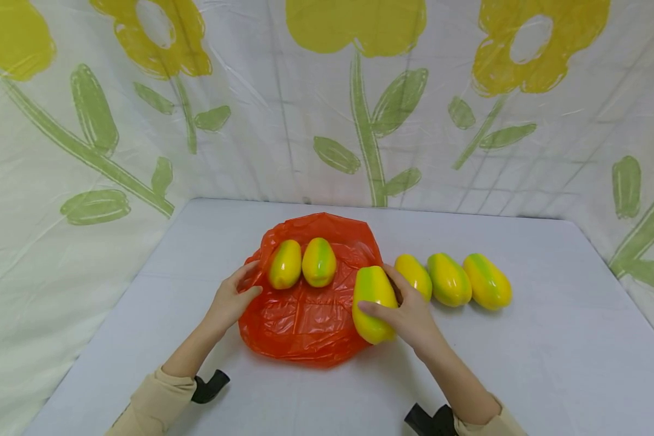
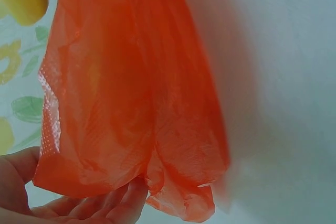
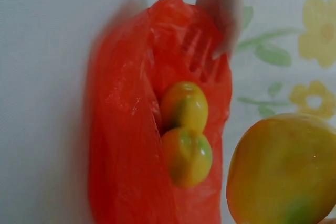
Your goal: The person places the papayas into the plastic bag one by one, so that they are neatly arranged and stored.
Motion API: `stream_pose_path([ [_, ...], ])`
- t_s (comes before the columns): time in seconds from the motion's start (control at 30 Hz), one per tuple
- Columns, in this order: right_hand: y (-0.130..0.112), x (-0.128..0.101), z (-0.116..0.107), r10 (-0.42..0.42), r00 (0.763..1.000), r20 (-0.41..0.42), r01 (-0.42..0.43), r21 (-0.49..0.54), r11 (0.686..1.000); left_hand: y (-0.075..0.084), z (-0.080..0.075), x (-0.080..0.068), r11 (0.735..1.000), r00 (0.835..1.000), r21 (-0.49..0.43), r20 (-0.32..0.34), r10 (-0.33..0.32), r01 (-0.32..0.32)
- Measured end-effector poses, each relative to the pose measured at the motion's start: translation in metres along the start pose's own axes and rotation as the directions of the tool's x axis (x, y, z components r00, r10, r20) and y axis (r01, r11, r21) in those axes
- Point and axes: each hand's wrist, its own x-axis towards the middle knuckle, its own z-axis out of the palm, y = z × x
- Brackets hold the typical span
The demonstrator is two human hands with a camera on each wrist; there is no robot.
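A red plastic bag (image 1: 305, 321) lies with its mouth spread toward me, and two yellow-green papayas (image 1: 286, 264) rest side by side inside it. At the bag's left rim, my left hand (image 1: 231, 303) holds the plastic between thumb and fingers; the right wrist view shows its fingers (image 3: 202, 51) through the film. My right hand (image 1: 409, 312) grips another papaya (image 1: 372, 290) above the bag's right edge, thumb across its near side. That papaya (image 3: 283, 171) looms large in the right wrist view.
Three more papayas (image 1: 451, 280) stand in a row on the white table (image 1: 556, 351), just right of the bag. A cloth backdrop (image 1: 240, 139) with painted flowers hangs behind the table and along its sides. Black straps or mounts (image 1: 209, 386) show by both wrists.
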Motion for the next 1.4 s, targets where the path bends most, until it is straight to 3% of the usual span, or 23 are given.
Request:
stream_pose_path([
  [0.43, -0.005, 0.026, 0.015, 0.005, 1.000, 0.020, -0.002, -0.121, 0.993, -0.003, -0.001, 0.001, 1.000, 1.000, 0.001, -0.004, 0.005, -0.005],
  [0.97, -0.009, 0.066, 0.014, 0.013, 0.998, 0.064, -0.002, -0.172, 0.985, -0.006, -0.001, 0.001, 1.000, 1.000, 0.000, -0.013, 0.000, 0.000],
  [1.4, -0.007, 0.089, 0.017, 0.083, 0.996, 0.030, -0.077, -0.170, 0.982, -0.005, -0.001, 0.002, 1.000, 1.000, 0.007, -0.010, -0.009, 0.009],
])
